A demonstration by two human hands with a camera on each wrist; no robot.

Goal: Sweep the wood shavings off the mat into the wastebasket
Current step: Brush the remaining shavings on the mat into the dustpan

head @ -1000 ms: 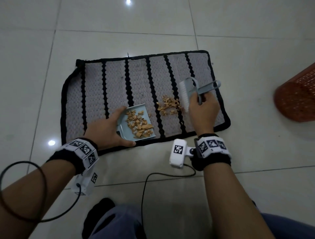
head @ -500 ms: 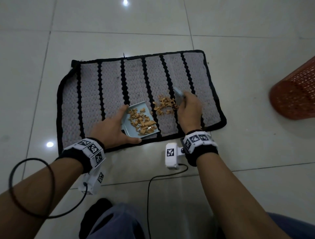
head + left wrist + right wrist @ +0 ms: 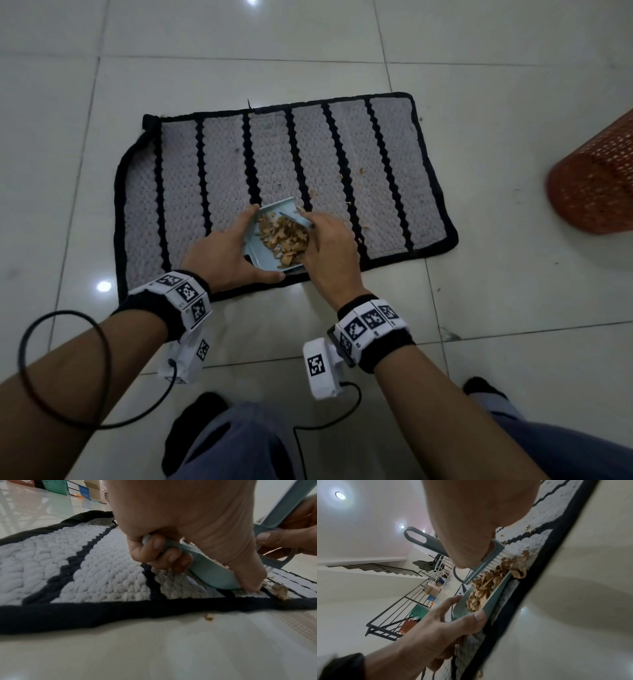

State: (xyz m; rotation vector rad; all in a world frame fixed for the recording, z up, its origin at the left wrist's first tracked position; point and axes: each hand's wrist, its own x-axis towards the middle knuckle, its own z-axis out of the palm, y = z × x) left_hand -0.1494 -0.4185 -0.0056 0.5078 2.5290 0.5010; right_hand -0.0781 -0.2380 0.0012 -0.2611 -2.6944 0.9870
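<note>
Here, my left hand (image 3: pixel 226 255) grips the dustpan (image 3: pixel 270 253) of shavings (image 3: pixel 284 236) on the mat (image 3: pixel 219 178); my right hand (image 3: pixel 329 250) clamps the brush (image 3: pixel 489 559). Wastebasket (image 3: pixel 596 185) lies at three o'clock, nearer my right.

Bare floor (image 3: pixel 479 308) btwn mat (image 3: pixel 394 178) & wastebasket (image 3: pixel 596 185), open path.

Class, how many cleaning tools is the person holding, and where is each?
2. The dustpan rests on the mat near its front edge, held by the left hand; the brush is in the right hand, bristles at the shavings in the dustpan. No others visible.
</note>
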